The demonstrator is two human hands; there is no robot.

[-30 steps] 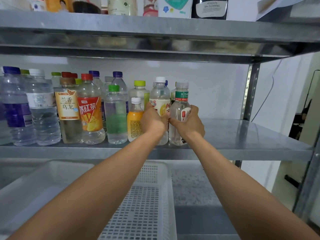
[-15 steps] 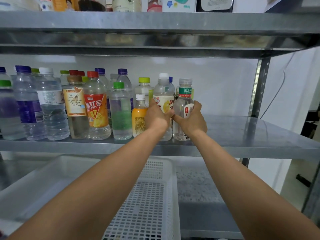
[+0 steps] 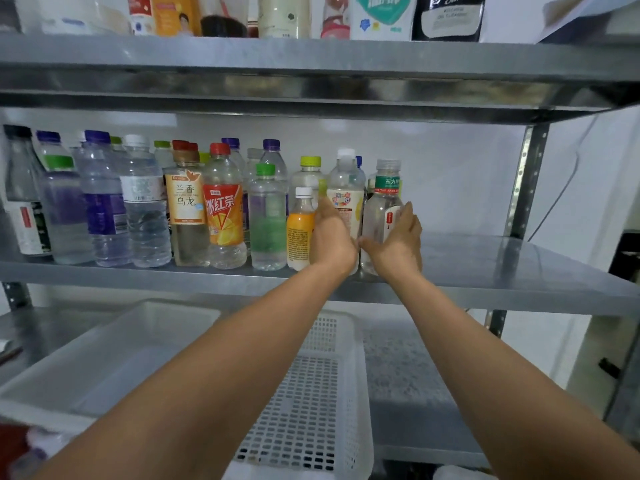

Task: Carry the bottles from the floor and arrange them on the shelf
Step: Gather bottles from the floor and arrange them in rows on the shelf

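Several bottles stand in rows on the left half of the middle metal shelf (image 3: pixel 491 271). At the right end of the front row are a white-capped bottle with a pale label (image 3: pixel 346 183) and a clear bottle with a green band (image 3: pixel 385 199). My left hand (image 3: pixel 331 237) lies against the front of the white-capped bottle, fingers straight up. Beside the clear bottle is my right hand (image 3: pixel 398 242), with straight fingers along its right side and the thumb pointing left. Neither hand is curled round a bottle. A small orange bottle (image 3: pixel 300 230) stands just left of my left hand.
The right half of the middle shelf is bare metal up to the upright post (image 3: pixel 523 192). On the shelf below sit a white perforated basket (image 3: pixel 311 410) and a translucent tub (image 3: pixel 104 358). The top shelf (image 3: pixel 311 57) holds packets and bottles close overhead.
Both hands gripped the two rightmost bottles before; now their fingers have straightened and the grip is gone. The bottles stand on the shelf. The camera has shifted, showing more bottles at the left.
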